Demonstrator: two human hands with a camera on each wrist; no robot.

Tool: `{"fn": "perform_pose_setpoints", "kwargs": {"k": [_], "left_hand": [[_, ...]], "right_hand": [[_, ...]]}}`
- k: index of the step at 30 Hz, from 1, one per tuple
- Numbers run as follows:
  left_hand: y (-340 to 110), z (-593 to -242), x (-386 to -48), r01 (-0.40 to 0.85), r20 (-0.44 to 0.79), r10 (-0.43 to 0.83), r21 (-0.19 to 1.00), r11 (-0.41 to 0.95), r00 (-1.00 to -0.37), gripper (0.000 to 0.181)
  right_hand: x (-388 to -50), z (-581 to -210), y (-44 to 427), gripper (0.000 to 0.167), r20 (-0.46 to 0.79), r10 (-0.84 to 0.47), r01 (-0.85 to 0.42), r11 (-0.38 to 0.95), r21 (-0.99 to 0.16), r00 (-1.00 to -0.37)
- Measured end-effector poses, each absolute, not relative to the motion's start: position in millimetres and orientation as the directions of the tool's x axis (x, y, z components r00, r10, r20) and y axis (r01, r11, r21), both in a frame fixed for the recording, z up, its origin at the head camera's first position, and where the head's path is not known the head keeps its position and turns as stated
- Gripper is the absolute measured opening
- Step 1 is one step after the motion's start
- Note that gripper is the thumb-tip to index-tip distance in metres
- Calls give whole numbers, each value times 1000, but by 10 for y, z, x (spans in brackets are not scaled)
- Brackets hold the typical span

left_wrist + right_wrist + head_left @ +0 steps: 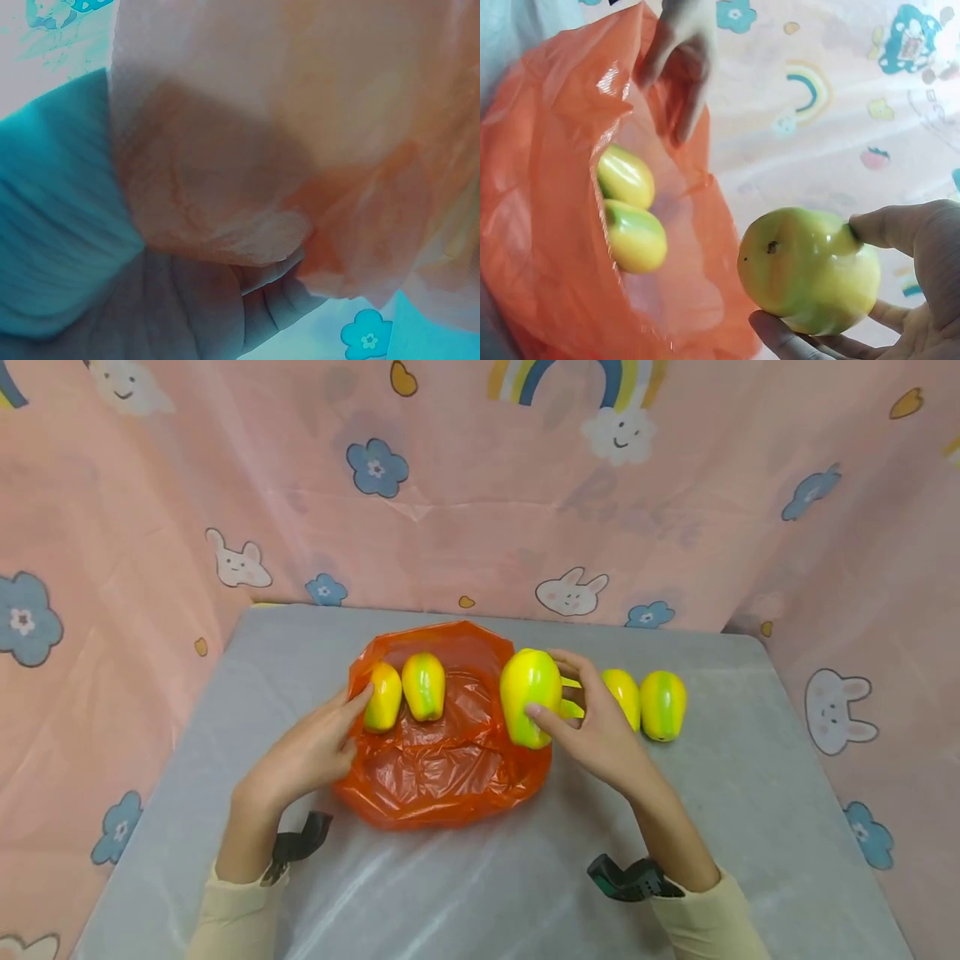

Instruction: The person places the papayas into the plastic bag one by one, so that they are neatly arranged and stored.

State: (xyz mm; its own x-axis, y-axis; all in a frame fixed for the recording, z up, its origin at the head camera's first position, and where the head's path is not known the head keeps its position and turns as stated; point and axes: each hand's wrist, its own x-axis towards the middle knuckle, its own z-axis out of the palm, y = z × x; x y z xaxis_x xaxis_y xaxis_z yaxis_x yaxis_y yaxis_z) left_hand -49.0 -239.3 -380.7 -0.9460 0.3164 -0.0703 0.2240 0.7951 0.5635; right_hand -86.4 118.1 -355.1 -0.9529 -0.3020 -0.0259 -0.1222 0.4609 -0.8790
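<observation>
An orange plastic bag [450, 785] lies on the table with its mouth spread wide. Two yellow-green papayas, a left one [384, 697] and a right one [424, 687], rest inside it. My left hand [311, 752] grips the bag's left rim, index finger over the edge by the left papaya; in the left wrist view the bag film [225, 172] covers much of the palm. My right hand [596, 727] holds another papaya [528, 697] above the bag's right edge, between thumb and fingers. The right wrist view shows this held papaya [810, 270] end-on, with a dark spot.
Right of the bag, more papayas lie on the grey table [750, 793]: one [663, 706] in full view, one [621, 693] beside it, and another partly behind my right fingers. A pink patterned cloth [450, 543] hangs behind the table and along its sides.
</observation>
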Motion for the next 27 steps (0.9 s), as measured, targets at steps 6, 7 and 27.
{"fn": "perform_pose_setpoints", "kwargs": {"k": [6,7,27], "left_hand": [[-2391,-3826,-466,236,-68,329,565,791,-942,81],[-2391,-3832,-468,239,-67,333,565,790,-941,81],[-2407,-3783,-473,210,-109,332,583,785,-937,83]], "right_hand": [[-1015,-3522,947,76,-55,-344,-144,526,-838,-937],[-1042,-3522,915,76,-56,-354,-153,534,-832,-934],[-1577,-3681,193,77,-104,-430,-247,682,-688,-897]]}}
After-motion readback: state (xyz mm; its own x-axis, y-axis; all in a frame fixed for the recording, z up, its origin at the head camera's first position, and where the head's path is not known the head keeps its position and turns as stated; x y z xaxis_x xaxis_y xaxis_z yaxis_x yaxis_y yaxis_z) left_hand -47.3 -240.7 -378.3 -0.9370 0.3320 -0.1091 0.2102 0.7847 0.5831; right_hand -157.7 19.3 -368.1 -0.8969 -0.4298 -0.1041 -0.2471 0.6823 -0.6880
